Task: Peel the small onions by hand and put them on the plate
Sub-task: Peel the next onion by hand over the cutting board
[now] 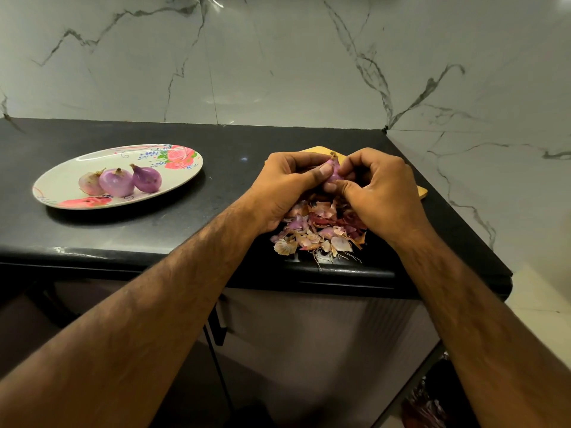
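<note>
Holding one small onion (334, 169) between them, both hands are over the right side of the black tabletop (216, 180). The left hand (287, 186) has its fingers curled round the onion, and its thumb (321, 172) lies flat on the near side of it. The right hand (380, 186) pinches the same onion from the right, with its fingers (350, 168) bent in tight. Only a bit of the onion shows between the hands. It is purple, and its dry brown tip points up.

Just under the hands, a pile of peels (315, 230) lies on the tabletop near its near edge. The peels are pink, red and pale brown, and some thin roots stick out toward the edge. A yellow board (421, 191) peeks out from behind the hands on the far and right sides.

Well apart to the left sits an oval plate (129, 154) with pink flowers painted on it. Three peeled onions lie on it in a row, touching each other: a pale onion (89, 182) on the left, a round onion (116, 182) in the middle and a darker onion (147, 179) on the right.

A white wall (278, 72) with grey veins stands behind the tabletop and turns the corner on the right.
</note>
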